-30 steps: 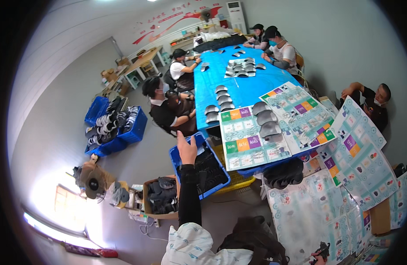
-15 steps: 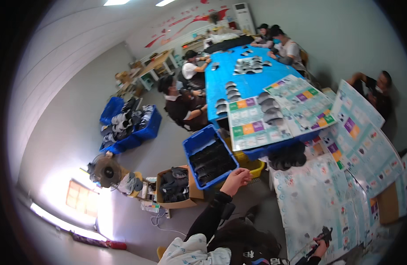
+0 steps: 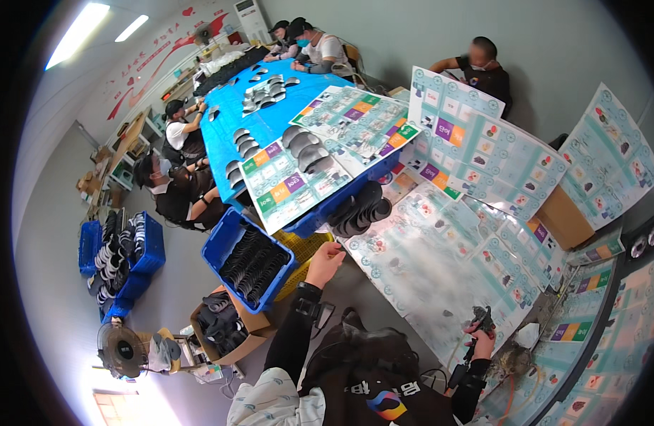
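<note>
Worker reaches for printed sheet at crowded bench

Left hand (image 3: 325,261) pinches the edge of a large printed sheet (image 3: 440,266), seemingly light and floppy; right hand (image 3: 481,335) grips a dark tool (image 3: 480,318).

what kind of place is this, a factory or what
Most likely a small workshop or assembly room. People sit round a long blue table strewn with dark curved parts, blue crates hold more of them, and big printed sheets lie stacked about.
</note>
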A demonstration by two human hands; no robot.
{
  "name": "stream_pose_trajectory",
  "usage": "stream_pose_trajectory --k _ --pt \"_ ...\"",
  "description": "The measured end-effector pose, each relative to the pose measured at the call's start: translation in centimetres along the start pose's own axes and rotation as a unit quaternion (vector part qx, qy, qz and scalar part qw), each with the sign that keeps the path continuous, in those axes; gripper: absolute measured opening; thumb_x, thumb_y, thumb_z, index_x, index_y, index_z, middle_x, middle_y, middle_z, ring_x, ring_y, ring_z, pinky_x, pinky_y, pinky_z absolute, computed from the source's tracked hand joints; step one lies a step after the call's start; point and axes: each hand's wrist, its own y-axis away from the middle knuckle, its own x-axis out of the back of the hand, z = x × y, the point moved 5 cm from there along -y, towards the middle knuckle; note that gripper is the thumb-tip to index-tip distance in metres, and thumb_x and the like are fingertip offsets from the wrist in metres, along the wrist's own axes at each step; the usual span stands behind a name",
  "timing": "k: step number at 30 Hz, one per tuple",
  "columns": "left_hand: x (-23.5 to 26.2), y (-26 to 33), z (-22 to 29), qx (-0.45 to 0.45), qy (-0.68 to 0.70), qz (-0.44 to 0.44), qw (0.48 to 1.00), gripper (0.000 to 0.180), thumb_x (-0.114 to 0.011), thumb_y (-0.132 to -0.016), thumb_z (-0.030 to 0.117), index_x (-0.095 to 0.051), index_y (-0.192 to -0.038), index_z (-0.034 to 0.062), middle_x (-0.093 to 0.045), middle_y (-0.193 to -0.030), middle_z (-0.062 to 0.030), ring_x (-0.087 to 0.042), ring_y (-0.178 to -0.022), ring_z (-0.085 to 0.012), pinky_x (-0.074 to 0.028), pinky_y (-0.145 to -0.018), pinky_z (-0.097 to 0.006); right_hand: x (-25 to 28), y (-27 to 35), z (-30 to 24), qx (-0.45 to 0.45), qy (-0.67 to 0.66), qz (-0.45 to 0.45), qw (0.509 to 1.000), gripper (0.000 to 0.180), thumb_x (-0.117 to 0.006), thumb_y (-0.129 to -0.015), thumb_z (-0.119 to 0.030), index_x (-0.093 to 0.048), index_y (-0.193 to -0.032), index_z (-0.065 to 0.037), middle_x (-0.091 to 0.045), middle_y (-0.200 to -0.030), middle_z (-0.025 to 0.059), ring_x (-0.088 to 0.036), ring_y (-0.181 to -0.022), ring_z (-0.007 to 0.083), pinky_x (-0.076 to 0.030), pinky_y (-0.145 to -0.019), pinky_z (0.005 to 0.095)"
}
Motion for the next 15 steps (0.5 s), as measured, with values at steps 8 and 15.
stream_pose_trajectory --k 8,15 --pt "-8.6 -11.1 -1.9 -0.160 -0.388 0.009 0.908 0.040 -0.079 -0.084 0.041 -0.069 -0.085 0.0030 -0.071 -0.078 -0.0175 -0.070 -0.078 -0.0361 -0.055 -0.069 -0.044 0.9 1.8 0.5 0.008 -0.009 0.025 1.000 0.028 -0.055 -0.075 0.002 -0.064 -0.102 -0.002 -0.070 -0.084 0.0067 -0.073 -0.080 0.0220 -0.054 -0.043 0.0325" --pt "-13.7 -20.9 -8.7 0.004 -0.489 -0.004 0.872 0.043 -0.073 -0.089 0.046 -0.073 -0.090 0.0029 -0.074 -0.092 -0.0204 -0.072 -0.090 -0.0387 -0.059 -0.078 -0.049 1.1 7.0 0.5 0.013 0.016 0.115 0.993 0.033 -0.057 -0.076 -0.001 -0.064 -0.108 -0.001 -0.072 -0.087 0.0078 -0.072 -0.080 0.0221 -0.054 -0.044 0.0320"
